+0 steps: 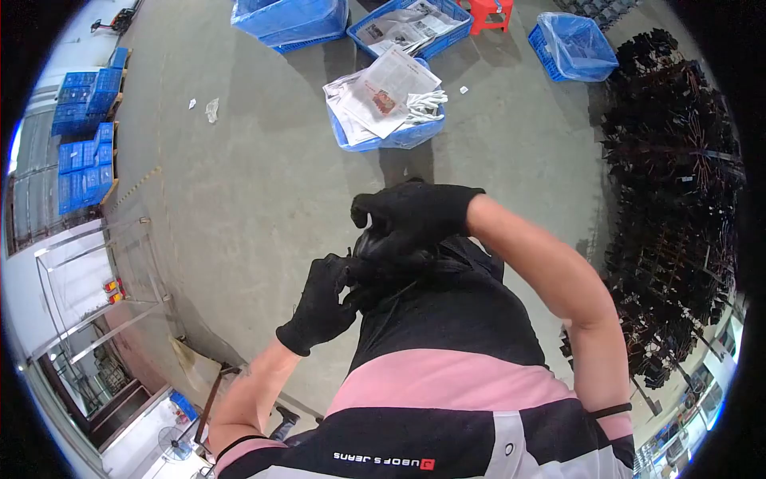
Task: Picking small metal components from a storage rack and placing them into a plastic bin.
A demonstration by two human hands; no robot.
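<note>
Both my hands wear black gloves and are close together at my waist, over a black apron (447, 319). My right hand (419, 219) has its fingers curled, with dark material below it that blends with the glove. Lower and to the left, my left hand (323, 303) has bent fingers reaching toward the same dark material. What the fingers of either hand hold is hard to make out, black on black. A thin cord (403, 291) runs down the apron beside them.
Ahead stands a blue crate (359, 146) with newspaper (391, 92) and white gloves (427, 104). Behind it are more blue crates (291, 24) and a red stool (488, 14). A lined crate (574, 48) and racks of dark parts (670, 199) line the right; a metal frame (100, 279) stands left.
</note>
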